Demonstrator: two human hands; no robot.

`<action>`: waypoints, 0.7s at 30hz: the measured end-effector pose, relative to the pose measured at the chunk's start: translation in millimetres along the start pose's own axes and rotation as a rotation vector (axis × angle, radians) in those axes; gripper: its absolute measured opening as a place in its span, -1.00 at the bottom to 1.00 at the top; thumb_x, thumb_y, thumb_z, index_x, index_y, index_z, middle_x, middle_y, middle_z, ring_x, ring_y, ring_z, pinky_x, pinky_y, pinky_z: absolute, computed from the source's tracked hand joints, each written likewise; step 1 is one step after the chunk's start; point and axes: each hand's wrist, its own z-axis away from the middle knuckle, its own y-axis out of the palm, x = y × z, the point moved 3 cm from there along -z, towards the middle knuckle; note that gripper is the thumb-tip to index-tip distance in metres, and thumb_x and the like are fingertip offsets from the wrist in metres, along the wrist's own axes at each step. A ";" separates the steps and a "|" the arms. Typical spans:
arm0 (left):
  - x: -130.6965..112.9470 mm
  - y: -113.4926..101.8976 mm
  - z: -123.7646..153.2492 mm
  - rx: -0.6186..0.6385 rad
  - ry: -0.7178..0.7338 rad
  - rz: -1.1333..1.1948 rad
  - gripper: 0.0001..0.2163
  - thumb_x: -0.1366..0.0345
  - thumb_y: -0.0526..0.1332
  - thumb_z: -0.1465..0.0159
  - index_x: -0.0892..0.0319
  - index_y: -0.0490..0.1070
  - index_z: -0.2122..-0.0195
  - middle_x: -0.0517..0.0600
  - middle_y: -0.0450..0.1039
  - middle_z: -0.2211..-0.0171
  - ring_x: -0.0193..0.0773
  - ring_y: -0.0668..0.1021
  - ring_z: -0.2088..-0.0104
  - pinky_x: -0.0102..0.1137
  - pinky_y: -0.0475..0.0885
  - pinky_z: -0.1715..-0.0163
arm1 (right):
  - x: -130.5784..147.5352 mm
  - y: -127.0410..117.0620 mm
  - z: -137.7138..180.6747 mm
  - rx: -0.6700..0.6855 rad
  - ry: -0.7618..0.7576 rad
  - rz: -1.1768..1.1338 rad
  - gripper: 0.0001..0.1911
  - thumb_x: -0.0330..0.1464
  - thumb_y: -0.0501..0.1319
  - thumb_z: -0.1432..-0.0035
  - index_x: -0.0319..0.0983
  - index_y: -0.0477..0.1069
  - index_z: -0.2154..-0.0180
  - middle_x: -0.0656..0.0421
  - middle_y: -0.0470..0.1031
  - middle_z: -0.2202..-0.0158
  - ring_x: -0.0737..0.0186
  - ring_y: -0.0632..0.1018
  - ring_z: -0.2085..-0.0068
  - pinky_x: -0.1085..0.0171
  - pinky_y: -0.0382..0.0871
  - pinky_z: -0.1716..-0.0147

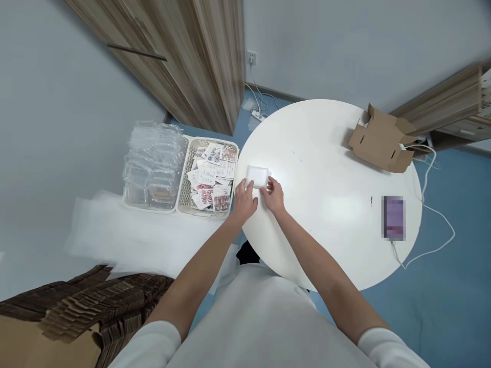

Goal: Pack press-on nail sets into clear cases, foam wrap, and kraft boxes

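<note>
A small white rectangular packet (258,176), which looks wrapped in a thin, soft sheet, lies on the left part of the round white table (330,153). The fingers of my left hand (244,202) are bent onto its near left corner. My right hand (273,196) has curled fingers closed at its near right corner, thumb toward the packet. What is inside the wrapping is hidden. Just left of my left hand stands a plastic basket (235,197) filled with printed cards and blister-like packs (220,199).
Stacked clear plastic trays (153,163) fill another basket at the left. White sheets (126,232) lie nearer, above folded brown cardboard (95,306). On the table's right stand an open cardboard box (383,140) and a blurred purple device (394,218) with a white cable (441,250).
</note>
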 end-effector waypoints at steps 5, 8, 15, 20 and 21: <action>-6.8 -5.9 12.8 -0.035 -0.015 0.028 -0.47 0.31 0.11 -0.10 0.25 0.00 -0.10 0.23 -0.04 -0.11 0.06 0.08 -0.12 -0.07 0.10 -0.03 | -3.4 -14.9 22.4 -0.010 0.021 -0.004 -0.43 -0.29 0.09 0.04 -0.16 0.04 -0.06 0.08 0.23 0.07 0.26 0.35 0.19 0.26 0.35 0.30; -17.4 -8.0 36.4 -0.057 -0.019 0.056 -0.52 0.29 0.09 -0.12 0.21 0.05 -0.08 0.20 -0.01 -0.11 0.03 0.09 -0.12 -0.06 0.11 -0.02 | -7.7 -32.1 51.0 0.027 0.007 -0.016 -0.47 -0.30 0.07 0.01 -0.17 0.05 -0.04 0.07 0.23 0.06 0.30 0.38 0.27 0.26 0.36 0.31; -39.4 -12.9 128.8 -0.037 -0.019 0.145 -0.68 0.28 0.05 -0.16 0.17 0.23 0.04 0.11 0.26 0.03 -0.13 0.33 0.01 -0.22 0.29 0.07 | -31.0 -67.0 121.6 0.203 -0.056 0.004 -0.59 -0.29 0.04 -0.02 -0.20 0.17 0.04 0.09 0.33 0.16 0.35 0.40 0.43 0.25 0.37 0.35; -38.9 -32.9 203.5 -0.078 -0.218 0.143 -0.68 0.24 0.00 -0.19 0.10 0.25 0.02 0.04 0.39 0.14 -0.17 0.48 0.24 -0.33 0.40 0.29 | -36.2 -48.6 149.3 0.452 -0.140 0.004 -0.70 -0.26 0.05 -0.02 -0.22 0.30 0.20 0.12 0.41 0.31 0.32 0.41 0.46 0.25 0.37 0.41; -37.5 -38.9 218.4 -0.100 -0.258 0.121 -0.69 0.23 0.00 -0.19 0.10 0.27 0.04 0.04 0.41 0.15 -0.17 0.49 0.26 -0.34 0.40 0.31 | -33.1 -40.1 154.5 0.510 -0.164 0.014 -0.72 -0.25 0.05 -0.01 -0.22 0.32 0.22 0.13 0.42 0.33 0.31 0.41 0.47 0.25 0.36 0.43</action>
